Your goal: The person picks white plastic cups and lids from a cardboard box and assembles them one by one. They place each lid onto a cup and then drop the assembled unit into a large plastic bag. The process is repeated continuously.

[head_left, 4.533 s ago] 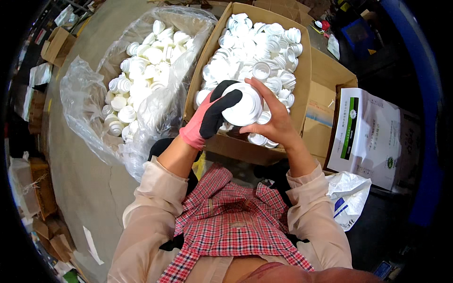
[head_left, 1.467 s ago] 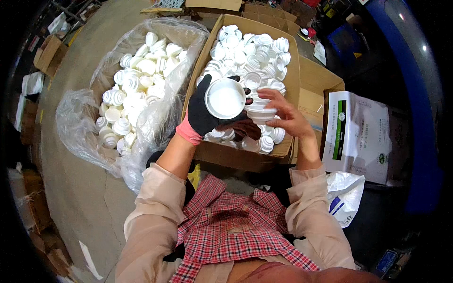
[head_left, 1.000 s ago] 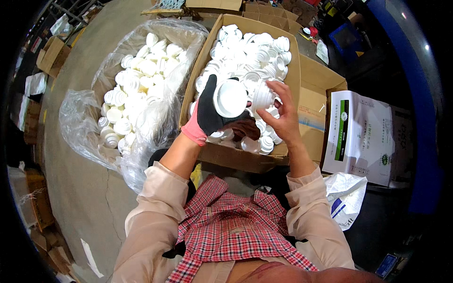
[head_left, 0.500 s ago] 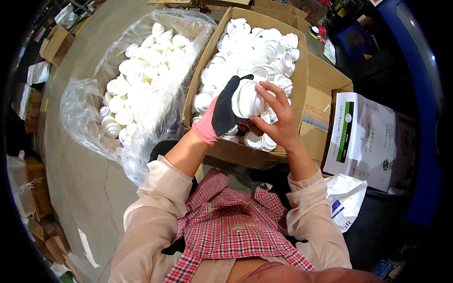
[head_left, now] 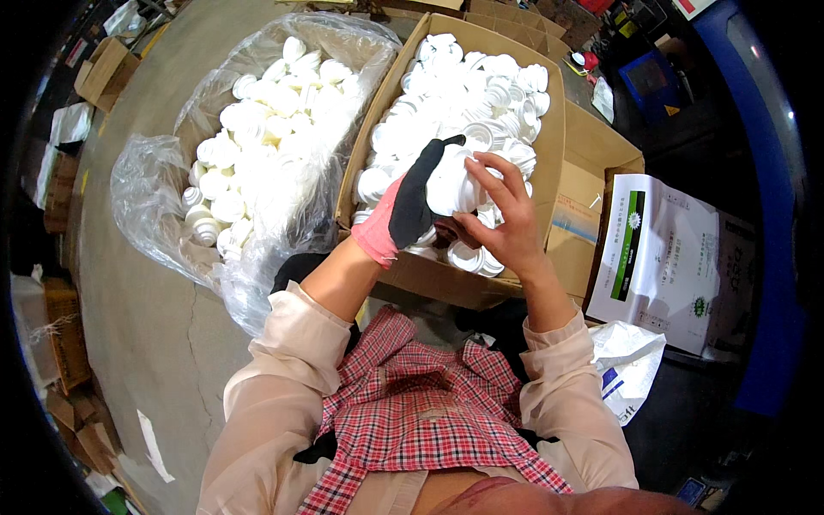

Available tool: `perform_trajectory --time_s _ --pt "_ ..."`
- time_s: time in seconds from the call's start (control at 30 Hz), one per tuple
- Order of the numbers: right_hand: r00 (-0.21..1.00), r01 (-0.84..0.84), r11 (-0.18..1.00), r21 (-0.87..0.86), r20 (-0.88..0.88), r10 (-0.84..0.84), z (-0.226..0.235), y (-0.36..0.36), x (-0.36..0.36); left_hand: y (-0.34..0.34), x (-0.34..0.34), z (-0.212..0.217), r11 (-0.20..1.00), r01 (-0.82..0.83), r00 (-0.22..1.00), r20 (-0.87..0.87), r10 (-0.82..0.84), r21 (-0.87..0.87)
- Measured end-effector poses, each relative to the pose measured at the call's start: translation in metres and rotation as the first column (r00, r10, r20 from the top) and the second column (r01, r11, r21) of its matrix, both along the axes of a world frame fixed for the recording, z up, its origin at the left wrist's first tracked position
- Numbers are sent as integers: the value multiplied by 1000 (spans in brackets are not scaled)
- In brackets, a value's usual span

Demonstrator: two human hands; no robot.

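Over the near half of an open cardboard box [head_left: 347, 184], I hold a white, round, ridged plastic part [head_left: 451, 184] between both hands. My left hand [head_left: 412, 206], in a black and pink glove, is closed around its left side. Bare fingers of my right hand [head_left: 517, 221] pinch the part's right side, thumb low and fingertips on the upper rim. Beneath and beyond them, many similar white plastic parts [head_left: 438, 107] fill the box in a loose heap. The side of the held part that faces away is hidden.
Left of the box, a clear plastic bag [head_left: 142, 193] holds a pile of rounded white pieces [head_left: 249, 129]. To the right stand an open carton [head_left: 577, 184] and a white printed package [head_left: 665, 257]. A crumpled white bag [head_left: 631, 365] lies nearer me.
The white part has turned slightly between my fingers. Both hands stay in nearly the same place and keep their grip, while the whole view shifts a little.
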State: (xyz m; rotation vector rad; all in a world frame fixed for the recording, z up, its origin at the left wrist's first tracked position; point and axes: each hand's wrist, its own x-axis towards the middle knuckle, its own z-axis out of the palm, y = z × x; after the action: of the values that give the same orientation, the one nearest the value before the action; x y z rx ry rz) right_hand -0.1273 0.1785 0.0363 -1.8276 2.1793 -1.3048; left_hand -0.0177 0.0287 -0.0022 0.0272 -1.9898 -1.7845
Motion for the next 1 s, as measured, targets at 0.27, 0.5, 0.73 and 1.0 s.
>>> perform_trajectory --time_s 0.27,0.5,0.73,1.0 --pt "798 16 970 -243 588 134 -15 -7 -8 11 3 41 735 133 946 136 -295 665" --pt "712 478 878 -12 590 -380 -27 -16 -19 25 -22 -12 985 -86 967 252 47 147" --pt "713 391 920 26 623 -321 -26 -10 -28 25 -15 -24 966 -249 934 246 258 -68" --pt "868 -58 997 -55 490 77 -3 5 -23 -4 -10 19 361 182 953 -73 -293 915"
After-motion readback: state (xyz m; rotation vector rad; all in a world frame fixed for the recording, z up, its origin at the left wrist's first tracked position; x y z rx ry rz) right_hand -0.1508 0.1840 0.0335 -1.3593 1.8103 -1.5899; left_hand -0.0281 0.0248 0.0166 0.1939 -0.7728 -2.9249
